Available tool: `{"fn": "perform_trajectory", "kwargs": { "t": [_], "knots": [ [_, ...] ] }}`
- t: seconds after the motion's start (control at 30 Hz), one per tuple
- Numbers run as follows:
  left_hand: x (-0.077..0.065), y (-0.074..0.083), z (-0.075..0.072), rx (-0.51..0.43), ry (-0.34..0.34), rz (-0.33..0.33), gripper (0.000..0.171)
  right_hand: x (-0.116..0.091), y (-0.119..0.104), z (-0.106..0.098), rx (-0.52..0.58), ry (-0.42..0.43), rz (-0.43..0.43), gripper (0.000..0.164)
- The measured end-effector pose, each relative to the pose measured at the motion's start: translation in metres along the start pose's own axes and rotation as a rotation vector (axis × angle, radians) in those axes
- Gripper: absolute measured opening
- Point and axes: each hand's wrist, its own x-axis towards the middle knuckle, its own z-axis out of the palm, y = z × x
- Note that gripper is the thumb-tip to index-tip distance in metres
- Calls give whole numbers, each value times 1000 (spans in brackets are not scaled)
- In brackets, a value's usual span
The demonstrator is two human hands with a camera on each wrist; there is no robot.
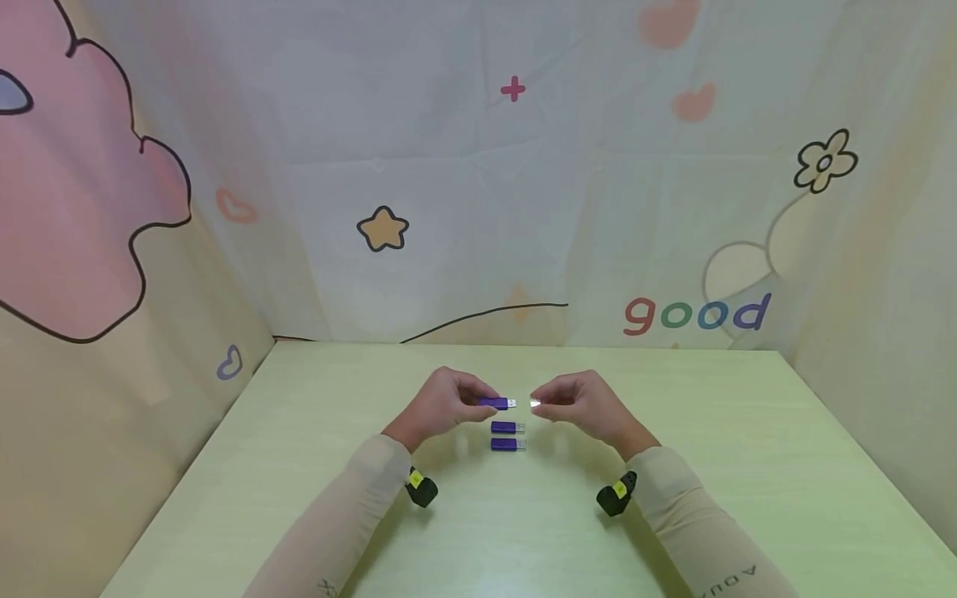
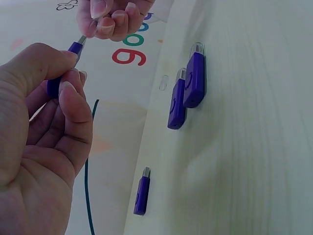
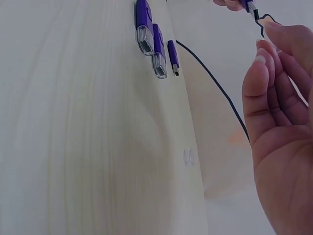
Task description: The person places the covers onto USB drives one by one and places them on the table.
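My left hand pinches a purple USB flash drive between thumb and fingers, its bare metal plug pointing right. Facing it across a small gap, my right hand holds a small clear cap at the fingertips. Two more purple drives, a nearer one and a farther one, lie side by side on the table below the hands, both with clear caps on. In the left wrist view, another drive with its plug bare lies farther back. A loose clear cap also lies there.
The pale wood-grain table ends at a printed cloth backdrop, which also hangs along both sides. A black wrist device sits on each arm, one left and one right, beside beige sleeves.
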Motion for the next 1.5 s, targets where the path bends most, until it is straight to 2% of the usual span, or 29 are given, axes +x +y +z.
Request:
{"fn": "perform_trajectory", "kwargs": {
  "t": [0.17, 0.3, 0.53, 0.97, 1.2, 1.5],
  "knots": [
    [-10, 20, 0, -20, -13, 21, 16, -1, -7, 2, 14, -2, -19, 19],
    [-12, 25, 1, -40, -6, 35, 15, 0, -8, 4, 32, -3, -21, 20],
    [-8, 18, 6, -45, 7, 31, 14, 2, -8, 7, 71, -21, -35, 24],
    [-6, 17, 7, -66, 4, 29, 14, 3, -8, 7, 80, -18, -27, 21],
    [6, -4, 8, -69, -14, 59, 15, 3, -6, 9, 74, -12, -27, 21],
    [6, -2, 8, -43, -29, 55, 15, 4, -5, 10, 95, -26, -40, 20]
  ]
}}
